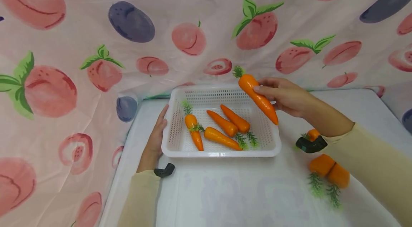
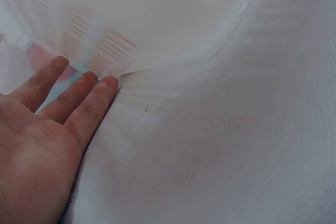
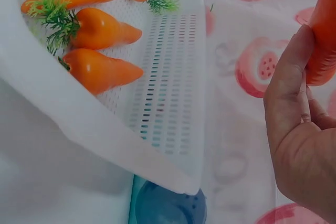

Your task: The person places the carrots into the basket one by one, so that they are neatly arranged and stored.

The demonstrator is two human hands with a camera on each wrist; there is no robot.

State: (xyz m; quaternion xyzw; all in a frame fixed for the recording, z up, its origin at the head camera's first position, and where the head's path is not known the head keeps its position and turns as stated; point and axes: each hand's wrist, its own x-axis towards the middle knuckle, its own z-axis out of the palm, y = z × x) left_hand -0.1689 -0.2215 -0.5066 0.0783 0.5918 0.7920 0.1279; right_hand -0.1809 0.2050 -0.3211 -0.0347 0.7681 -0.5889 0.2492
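Note:
A white plastic basket (image 1: 222, 154) with slotted walls stands on the table by the back cloth. Several orange toy carrots (image 1: 222, 138) with green tops lie in it. Above its right rear side, my right hand (image 1: 284, 96) grips another carrot (image 1: 257, 96), tilted with its leafy end up and left. In the right wrist view that carrot (image 3: 323, 40) is partly cut off at the frame edge. My left hand (image 1: 156, 137) rests against the basket's left wall; the left wrist view shows its fingers (image 2: 79, 95) extended, fingertips at the basket's side.
Right of the basket, two orange pieces with green tops (image 1: 329, 171) lie on the white table (image 1: 225, 191). Another orange item (image 1: 313, 134) is partly hidden behind the right wrist's black camera (image 1: 311, 144). A fruit-print cloth (image 1: 193, 12) hangs behind the table.

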